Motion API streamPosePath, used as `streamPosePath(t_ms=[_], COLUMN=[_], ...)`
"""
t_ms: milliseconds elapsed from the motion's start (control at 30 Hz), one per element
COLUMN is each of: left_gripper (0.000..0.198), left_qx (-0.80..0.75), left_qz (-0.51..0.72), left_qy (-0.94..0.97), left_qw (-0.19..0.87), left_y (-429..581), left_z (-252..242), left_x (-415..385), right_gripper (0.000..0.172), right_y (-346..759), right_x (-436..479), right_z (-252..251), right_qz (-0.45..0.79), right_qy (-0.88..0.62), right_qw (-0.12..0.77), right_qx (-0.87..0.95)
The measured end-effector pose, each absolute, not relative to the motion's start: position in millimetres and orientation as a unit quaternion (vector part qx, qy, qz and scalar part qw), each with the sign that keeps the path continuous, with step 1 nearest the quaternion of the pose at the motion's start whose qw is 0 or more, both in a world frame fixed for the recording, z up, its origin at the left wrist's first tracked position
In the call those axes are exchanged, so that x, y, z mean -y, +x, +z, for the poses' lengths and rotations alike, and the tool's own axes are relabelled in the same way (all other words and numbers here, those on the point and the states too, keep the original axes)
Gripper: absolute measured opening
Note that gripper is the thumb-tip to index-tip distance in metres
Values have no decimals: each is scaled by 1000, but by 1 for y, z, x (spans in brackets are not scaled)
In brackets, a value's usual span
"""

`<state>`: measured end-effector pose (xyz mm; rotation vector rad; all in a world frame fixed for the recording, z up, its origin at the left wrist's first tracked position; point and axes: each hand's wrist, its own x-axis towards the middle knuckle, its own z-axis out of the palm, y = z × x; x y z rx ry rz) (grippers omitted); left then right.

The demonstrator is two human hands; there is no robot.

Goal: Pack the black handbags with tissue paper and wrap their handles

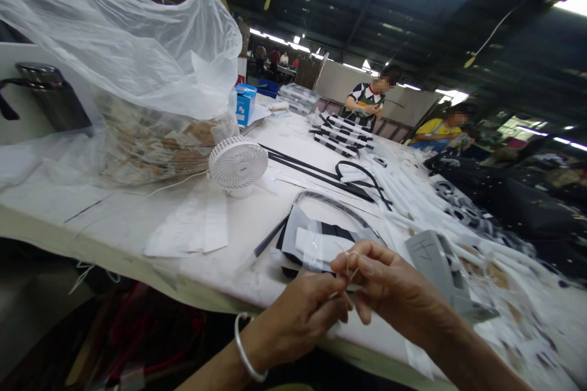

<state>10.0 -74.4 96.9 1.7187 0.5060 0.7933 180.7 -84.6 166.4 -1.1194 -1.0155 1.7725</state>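
A long table covered in white point(119, 226) runs away from the viewer through a dim workshop. On its far left slumps a large clear plastic bag point(169, 67), its lower part filled with small brown and whitish pieces. Beyond the table are two co-workers: a person in a patterned top point(365, 98) and, farther right, a person in yellow point(438, 129). A heap of white material point(509, 293) spreads along the right side.

At the near edge are the wearer's bare hands, close together. The right hand point(389, 281) pinches a thin pale string point(349, 263) between thumb and fingertips; the string loops above the table's near edge and runs down to the left hand point(305, 311), whose fingers are curled and pressed together on its lower end. Just behind the hands lies a folded black, grey and white bundle point(312, 244) with clear film over it. A grey plastic object point(428, 256) stands beside the right hand. Left of the bundle is a small white fan point(238, 164). A pale bracelet point(238, 342) circles the left wrist.
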Motion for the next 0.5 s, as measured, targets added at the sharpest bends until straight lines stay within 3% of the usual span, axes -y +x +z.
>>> streamPosePath(t_ms=[167,267,400,500], left_gripper=[20,29,28,24], left_qx=[-233,-247,-433,-525], left_qz=[323,366,387,279], left_qy=[747,738,722,745], left_qw=[532,509,376,304], left_y=[7,-8,-31,-41], left_z=[91,96,91,71], left_x=[84,66,5,-45], right_gripper=[28,32,39,39], right_y=[180,181,183,184], right_x=[80,67,32,-4], right_z=[159,154,148,140], right_qz=[686,674,660,632], right_qy=[-459,-488,-506,-523], right_qw=[419,412,408,392], right_qx=[379,371,377,416])
